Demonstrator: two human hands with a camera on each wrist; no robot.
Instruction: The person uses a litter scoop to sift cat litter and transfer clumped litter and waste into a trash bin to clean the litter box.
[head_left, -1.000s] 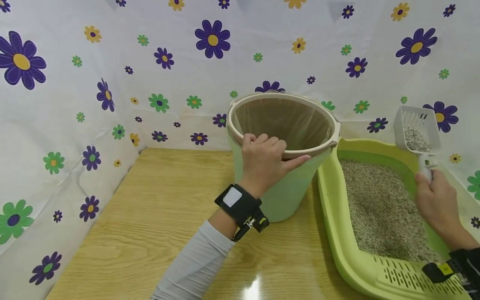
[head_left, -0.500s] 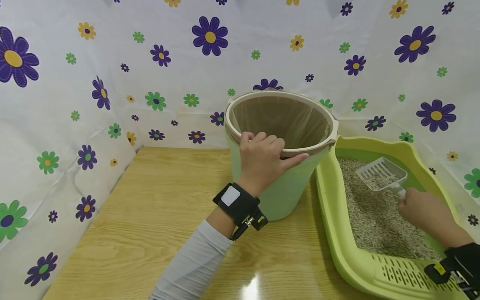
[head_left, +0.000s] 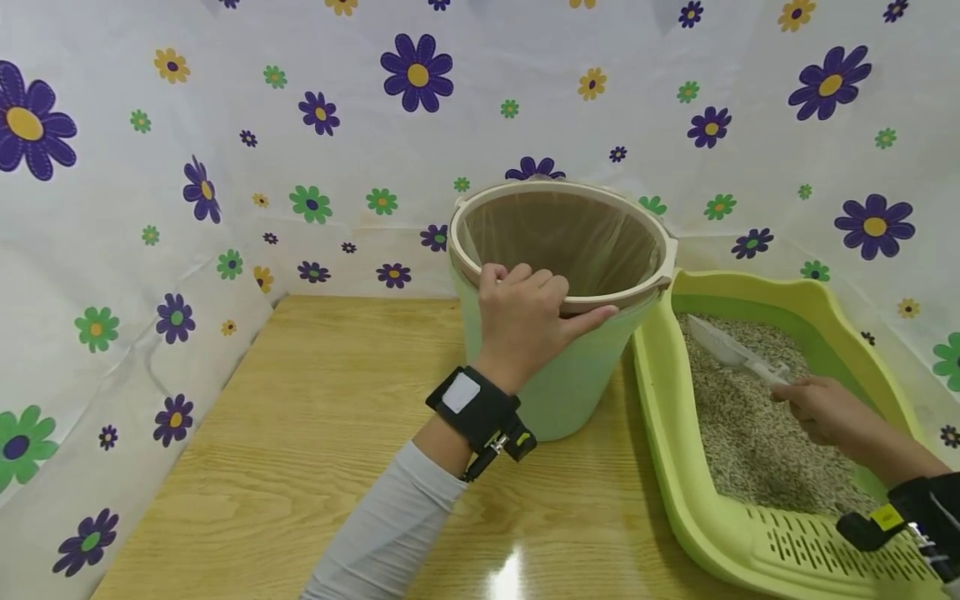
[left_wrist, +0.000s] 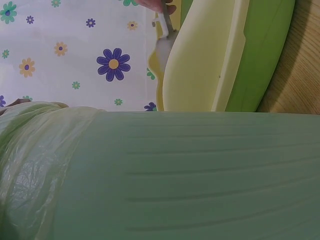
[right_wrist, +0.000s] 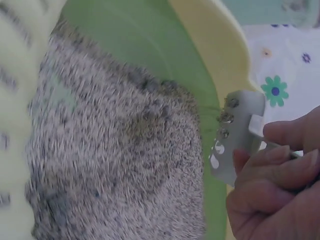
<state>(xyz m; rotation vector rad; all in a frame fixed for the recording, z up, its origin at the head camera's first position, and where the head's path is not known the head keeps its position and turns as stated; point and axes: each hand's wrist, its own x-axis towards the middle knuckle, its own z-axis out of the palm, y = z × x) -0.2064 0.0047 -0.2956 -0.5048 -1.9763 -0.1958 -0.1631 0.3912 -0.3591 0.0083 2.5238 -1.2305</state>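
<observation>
My left hand (head_left: 525, 321) grips the near rim of a light green trash bin (head_left: 566, 392) lined with a clear plastic bag (left_wrist: 45, 160), the thumb stretched along the rim. On the right, my right hand (head_left: 832, 408) holds a white litter scoop (head_left: 723, 346) by its handle. The scoop is turned nearly edge-on over the litter box (head_left: 663, 433), toward its far left part. Grey-beige litter (head_left: 772, 450) covers the box floor. In the right wrist view, a few clumps show at the slots of the scoop (right_wrist: 237, 135), and darker clumps lie in the litter.
Bin and litter box stand side by side on a wooden table (head_left: 315, 433). Behind them hangs a white flower-print sheet (head_left: 480, 108), which also closes off the left side. The box has a raised rim and a slotted front ledge (head_left: 817, 550).
The right hand has brought the scoop down and left from above the box's far right corner, then tilted it from flat to edge-on. The left hand stays on the bin rim.
</observation>
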